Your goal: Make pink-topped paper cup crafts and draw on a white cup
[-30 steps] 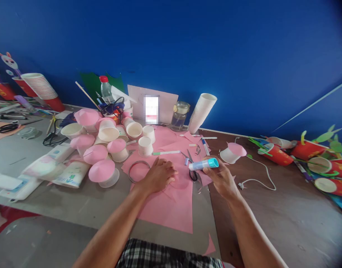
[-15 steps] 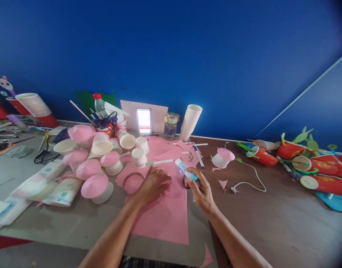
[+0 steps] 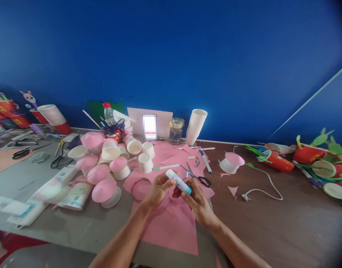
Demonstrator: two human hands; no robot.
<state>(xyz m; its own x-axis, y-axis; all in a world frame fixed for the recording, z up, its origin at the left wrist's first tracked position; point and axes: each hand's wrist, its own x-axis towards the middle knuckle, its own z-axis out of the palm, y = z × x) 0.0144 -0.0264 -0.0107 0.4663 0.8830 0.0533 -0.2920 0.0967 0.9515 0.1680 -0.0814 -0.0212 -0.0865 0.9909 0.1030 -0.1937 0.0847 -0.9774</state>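
A white and blue glue stick (image 3: 178,182) is held slantwise above the pink paper sheet (image 3: 171,232). My left hand (image 3: 158,191) has its thumb and fingers closed at the white upper end. My right hand (image 3: 200,204) grips the blue lower end. Just beyond my hands lie open scissors (image 3: 197,176) with black handles and a green-tipped white marker (image 3: 167,167). A round ring (image 3: 141,189) rests on the paper to the left of my left hand.
White cups topped with pink cones (image 3: 104,190) crowd the left side. A tall cup stack (image 3: 197,126), glass jar (image 3: 177,131) and lit phone (image 3: 150,126) stand at the back. Rightward are a coned cup (image 3: 229,165), white cable (image 3: 267,200) and red cups (image 3: 278,160).
My left hand has risen from the paper and closed on the glue stick's white end. My right hand has brought the stick nearer me, uncovering the scissors. The view has shifted slightly left.
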